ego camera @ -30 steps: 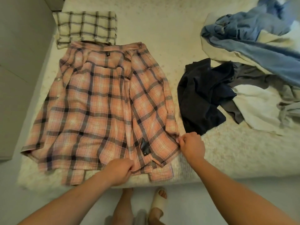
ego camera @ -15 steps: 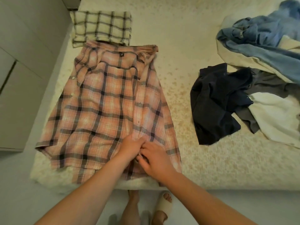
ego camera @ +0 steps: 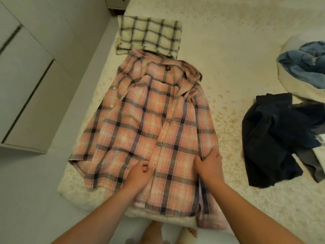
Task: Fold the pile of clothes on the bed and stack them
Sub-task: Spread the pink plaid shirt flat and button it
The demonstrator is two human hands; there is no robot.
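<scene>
- Cabinet [ego camera: 26, 85]: pale, far left, beside the bed [ego camera: 228, 41].
- Pink shirt [ego camera: 149, 120]: plaid, spread flat on the bed's near-left part, collar away, hem over the edge.
- Cream shirt [ego camera: 149, 35]: plaid, folded, touching the pink collar.
- Left hand [ego camera: 139, 175]: pinching the front placket low down.
- Right hand [ego camera: 208, 164]: grasping the pink shirt's right side edge.
- Dark garment [ego camera: 270, 138]: crumpled, right of the pink shirt, apart.
- Pile [ego camera: 304, 67]: blue and cream clothes, far right.
</scene>
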